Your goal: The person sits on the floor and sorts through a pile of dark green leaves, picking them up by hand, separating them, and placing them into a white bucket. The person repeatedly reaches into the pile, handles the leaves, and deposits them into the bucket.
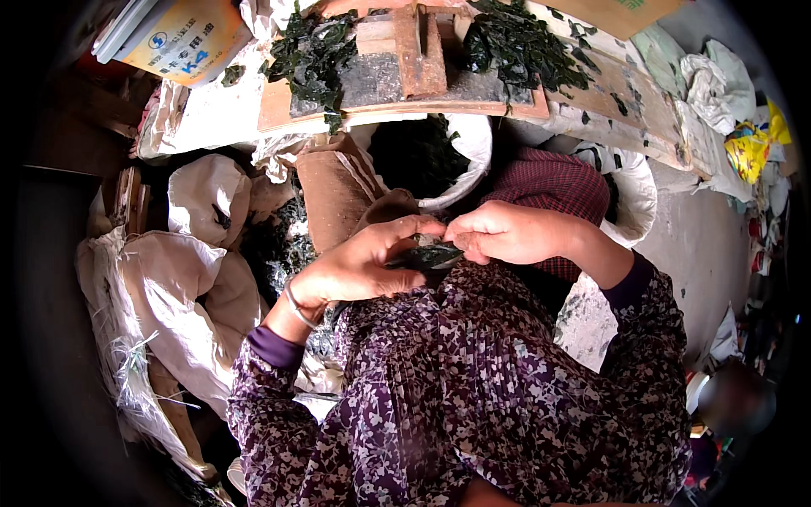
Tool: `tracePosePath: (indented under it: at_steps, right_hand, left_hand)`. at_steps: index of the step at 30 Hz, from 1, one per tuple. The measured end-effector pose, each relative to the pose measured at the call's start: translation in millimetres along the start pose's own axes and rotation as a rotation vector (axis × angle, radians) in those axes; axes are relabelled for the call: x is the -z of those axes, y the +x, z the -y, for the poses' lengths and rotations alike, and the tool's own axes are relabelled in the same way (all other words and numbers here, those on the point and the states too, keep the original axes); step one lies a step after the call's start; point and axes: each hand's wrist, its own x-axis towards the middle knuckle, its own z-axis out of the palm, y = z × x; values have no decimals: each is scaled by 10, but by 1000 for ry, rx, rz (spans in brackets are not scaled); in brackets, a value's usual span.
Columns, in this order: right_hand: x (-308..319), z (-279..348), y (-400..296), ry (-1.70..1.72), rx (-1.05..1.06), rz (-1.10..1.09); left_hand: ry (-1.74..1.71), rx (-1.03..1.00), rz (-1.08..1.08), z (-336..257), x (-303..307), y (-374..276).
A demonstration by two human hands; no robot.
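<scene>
A dark strip of seaweed (pixel 436 256) lies between my two hands, just above my lap. My left hand (pixel 364 260), with a bangle at its wrist, has thumb and forefinger apart around one end of the strip; its other fingers are hidden. At the other end, the bent fingers of my right hand (pixel 516 232) close on the strip, and its fingertips come close to those of the left. Beyond my hands, between my knees, stands a white-lined container (pixel 476 149) with dark seaweed (pixel 415 158) inside.
Across the front runs a worktable (pixel 209 127) with a wooden block fixture (pixel 419 60) between two seaweed heaps (pixel 317 47) (pixel 523 47). A plastic bucket (pixel 190 41) stands at its left end. White sacks (pixel 171 266) crowd my left side; another white-lined container (pixel 637 190) is by my right knee.
</scene>
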Motion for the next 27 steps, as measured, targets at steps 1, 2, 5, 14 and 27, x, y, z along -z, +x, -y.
tracePosePath:
  at_steps: [1,2,5,14,27]
  right_hand:
    - [18,30,-45,-138,-28,-11]
    - [16,-1,-69,-152,-9,-67]
    - [-25,-103,-113,-155,33,-241]
    - [-184,-411,38,951,-201,-142]
    - [-429,394,-119,-700,694,-425]
  left_hand:
    - [54,48,-35,-44,-1,-39]
    - [181,-32,-50,-2,19,-42]
    - [419,-204,-127,30,14,-85]
    - [1058,-497,-456,-241,-260,-241]
    - [-756,-98,-169,223,-412,-47]
